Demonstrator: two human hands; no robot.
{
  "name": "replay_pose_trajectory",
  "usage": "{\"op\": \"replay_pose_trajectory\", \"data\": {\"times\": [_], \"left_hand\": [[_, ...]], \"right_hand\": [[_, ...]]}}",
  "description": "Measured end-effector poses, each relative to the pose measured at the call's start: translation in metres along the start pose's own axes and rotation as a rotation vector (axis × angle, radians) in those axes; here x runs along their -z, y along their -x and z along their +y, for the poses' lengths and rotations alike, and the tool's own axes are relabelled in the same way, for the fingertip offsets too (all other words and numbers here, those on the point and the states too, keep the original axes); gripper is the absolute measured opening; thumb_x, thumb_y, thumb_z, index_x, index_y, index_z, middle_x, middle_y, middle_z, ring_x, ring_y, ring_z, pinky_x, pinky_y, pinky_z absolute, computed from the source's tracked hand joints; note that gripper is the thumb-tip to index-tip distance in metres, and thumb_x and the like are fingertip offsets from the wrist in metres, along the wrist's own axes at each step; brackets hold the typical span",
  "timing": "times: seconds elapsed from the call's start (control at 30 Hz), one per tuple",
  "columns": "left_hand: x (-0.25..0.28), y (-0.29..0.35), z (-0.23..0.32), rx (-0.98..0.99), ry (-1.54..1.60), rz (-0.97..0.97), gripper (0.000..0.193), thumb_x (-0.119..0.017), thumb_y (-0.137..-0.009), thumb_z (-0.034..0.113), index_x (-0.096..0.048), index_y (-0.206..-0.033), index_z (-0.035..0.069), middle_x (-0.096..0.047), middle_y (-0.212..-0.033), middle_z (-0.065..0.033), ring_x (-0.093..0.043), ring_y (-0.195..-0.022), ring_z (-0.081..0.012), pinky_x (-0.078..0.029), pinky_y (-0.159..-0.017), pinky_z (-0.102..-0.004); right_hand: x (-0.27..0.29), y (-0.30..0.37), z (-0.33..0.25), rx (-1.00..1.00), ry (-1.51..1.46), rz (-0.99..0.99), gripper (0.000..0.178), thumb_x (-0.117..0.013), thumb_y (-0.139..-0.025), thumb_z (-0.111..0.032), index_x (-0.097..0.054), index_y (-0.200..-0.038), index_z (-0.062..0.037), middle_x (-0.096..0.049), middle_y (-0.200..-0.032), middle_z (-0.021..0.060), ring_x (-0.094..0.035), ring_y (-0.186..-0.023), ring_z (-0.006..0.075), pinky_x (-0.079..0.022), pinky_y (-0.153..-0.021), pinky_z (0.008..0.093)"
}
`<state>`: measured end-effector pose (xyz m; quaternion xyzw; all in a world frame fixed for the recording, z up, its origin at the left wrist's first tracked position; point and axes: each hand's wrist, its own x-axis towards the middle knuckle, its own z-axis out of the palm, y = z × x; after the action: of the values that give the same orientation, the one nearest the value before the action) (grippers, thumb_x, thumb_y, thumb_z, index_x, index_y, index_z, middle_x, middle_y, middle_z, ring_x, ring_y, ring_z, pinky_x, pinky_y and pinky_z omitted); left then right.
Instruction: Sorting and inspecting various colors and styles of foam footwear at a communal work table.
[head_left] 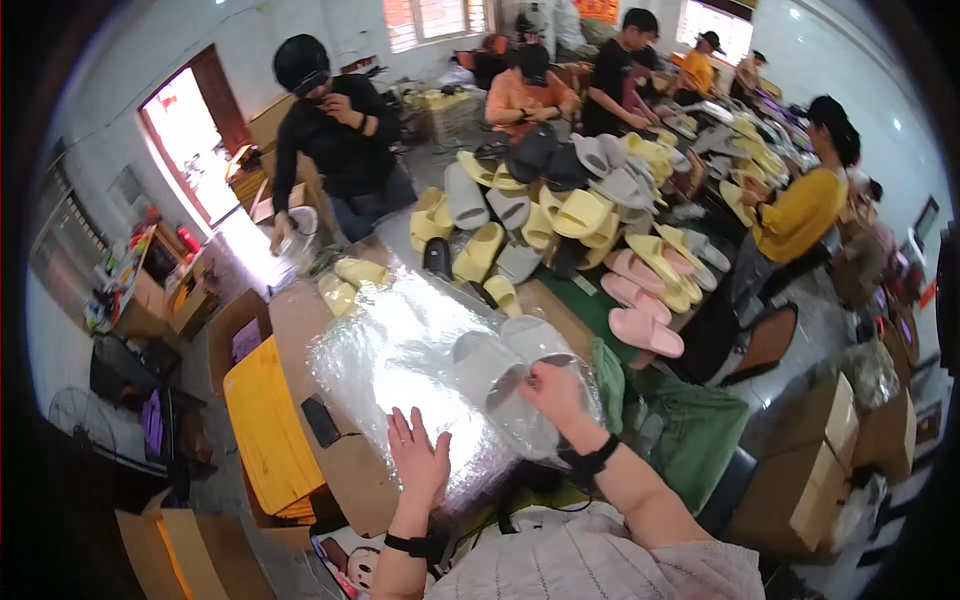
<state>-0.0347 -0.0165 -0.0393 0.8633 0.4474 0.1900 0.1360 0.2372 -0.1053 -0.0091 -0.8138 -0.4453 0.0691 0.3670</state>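
A pair of pale grey slippers (538,338) lies at the right side of a stack of shiny clear plastic bags (375,350), and clear film seems to cover the pair. My right hand (553,394) is closed on the near part of the grey slippers, fingers curled in. Whether it pinches the film or the slipper itself is hard to make out. My left hand (418,458) rests flat on the plastic, fingers spread, holding nothing. Just beyond the bags sits a pair of yellow slippers (360,272).
A large heap of yellow, grey, black and pink slippers (580,212) covers the table ahead. A phone (321,422) lies left of the bags, beside a yellow stack (270,425). Cardboard boxes (800,480) stand right. A person in black (340,150) stands far left; several others work around the heap.
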Motion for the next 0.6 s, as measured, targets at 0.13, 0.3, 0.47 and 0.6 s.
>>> {"op": "replay_pose_trajectory", "data": {"times": [0.13, 0.3, 0.47, 0.6], "left_hand": [[-0.006, -0.003, 0.001, -0.057, -0.032, 0.019, 0.077, -0.062, -0.091, 0.04, -0.033, -0.151, 0.001, -0.023, -0.156, -0.0335, -0.021, -0.144, -0.0502, -0.021, -0.117, -0.0568], [-0.004, -0.007, 0.003, -0.067, -0.068, 0.013, 0.077, -0.062, -0.092, 0.038, -0.031, -0.152, 0.001, -0.02, -0.158, -0.0318, -0.018, -0.146, -0.0481, -0.022, -0.117, -0.0563], [-0.003, -0.009, 0.003, -0.039, -0.079, -0.057, 0.077, -0.061, -0.093, 0.038, -0.029, -0.153, 0.001, -0.019, -0.158, -0.0315, -0.017, -0.147, -0.0475, -0.02, -0.118, -0.0552], [0.011, -0.012, 0.017, 0.004, -0.063, -0.109, 0.077, -0.062, -0.093, 0.036, -0.029, -0.153, 0.0, -0.019, -0.158, -0.0315, -0.017, -0.147, -0.0475, -0.019, -0.118, -0.0543]], "right_hand": [[0.065, 0.069, 0.083, -0.307, -0.032, 0.146, 0.033, -0.072, -0.077, -0.03, -0.059, -0.074, -0.0004, -0.062, -0.066, 0.0173, -0.06, -0.062, 0.0352, -0.047, -0.056, 0.0421], [0.121, 0.169, 0.195, -0.679, 0.185, 0.259, 0.033, -0.072, -0.074, -0.032, -0.061, -0.072, -0.0005, -0.065, -0.071, 0.0187, -0.062, -0.067, 0.0368, -0.048, -0.061, 0.047], [0.145, 0.213, 0.289, -0.97, 0.437, 0.144, 0.036, -0.071, -0.072, -0.035, -0.067, -0.083, -0.0011, -0.07, -0.086, 0.0202, -0.068, -0.082, 0.0371, -0.052, -0.071, 0.0484], [0.157, 0.191, 0.338, -1.147, 0.577, -0.005, 0.047, -0.075, -0.074, -0.043, -0.072, -0.095, -0.0017, -0.072, -0.099, 0.0191, -0.07, -0.091, 0.0374, -0.056, -0.078, 0.0473]]}}
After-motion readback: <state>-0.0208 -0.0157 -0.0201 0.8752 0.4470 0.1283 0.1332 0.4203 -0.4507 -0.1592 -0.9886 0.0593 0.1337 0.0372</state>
